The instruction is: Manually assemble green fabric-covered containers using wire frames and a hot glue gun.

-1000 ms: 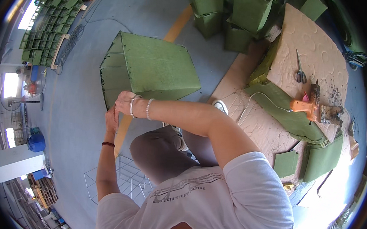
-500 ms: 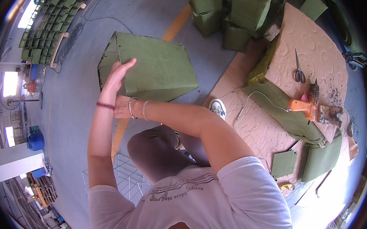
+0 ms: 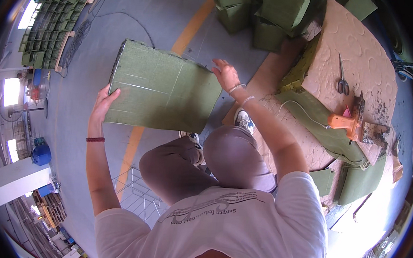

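Head view: left hand (image 3: 103, 102) grips green box (image 3: 157, 90) by edge (floor (image 3: 76, 135) alongside).

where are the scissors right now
In the head view, the scissors lie at upper right on the tan sheet, just above the orange-handled tool.

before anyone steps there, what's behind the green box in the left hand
Beyond the green box, the grey floor and its yellow stripe show, and a dark cable reaches the box's upper edge. Whatever lies directly behind the box is covered.
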Action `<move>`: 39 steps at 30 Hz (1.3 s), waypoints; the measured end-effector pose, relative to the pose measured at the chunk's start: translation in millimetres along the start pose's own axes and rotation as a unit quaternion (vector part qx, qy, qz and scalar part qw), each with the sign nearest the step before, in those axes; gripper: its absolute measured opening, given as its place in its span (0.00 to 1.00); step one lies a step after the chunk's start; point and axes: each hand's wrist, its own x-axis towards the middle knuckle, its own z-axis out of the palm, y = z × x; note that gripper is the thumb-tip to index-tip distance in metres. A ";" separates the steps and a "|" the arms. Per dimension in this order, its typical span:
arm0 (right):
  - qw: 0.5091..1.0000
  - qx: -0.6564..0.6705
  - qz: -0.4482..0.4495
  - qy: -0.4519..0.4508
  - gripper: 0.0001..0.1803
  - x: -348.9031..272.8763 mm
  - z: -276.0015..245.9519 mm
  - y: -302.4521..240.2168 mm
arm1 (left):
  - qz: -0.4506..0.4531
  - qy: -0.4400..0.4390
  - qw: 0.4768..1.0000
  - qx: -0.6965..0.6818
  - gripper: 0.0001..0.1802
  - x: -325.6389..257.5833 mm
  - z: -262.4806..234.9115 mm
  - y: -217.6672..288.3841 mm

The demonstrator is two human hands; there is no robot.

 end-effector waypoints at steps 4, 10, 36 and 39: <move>0.971 0.223 0.073 -0.041 0.14 5.5 33.6 6.1 | 0.007 -0.014 1.000 0.010 0.15 -4.2 0.1 -8.4; 0.831 0.509 0.224 -0.004 0.13 11.1 52.1 13.4 | -0.007 -0.009 1.000 -0.021 0.14 -20.3 -0.6 -10.5; 0.483 0.634 0.593 -0.111 0.43 -104.4 56.7 73.7 | 0.038 0.049 0.997 0.035 0.12 -68.5 13.9 -35.3; 0.438 0.717 0.540 -0.058 0.31 -96.6 56.1 89.5 | 0.078 0.050 0.992 0.086 0.11 -58.9 14.1 -27.0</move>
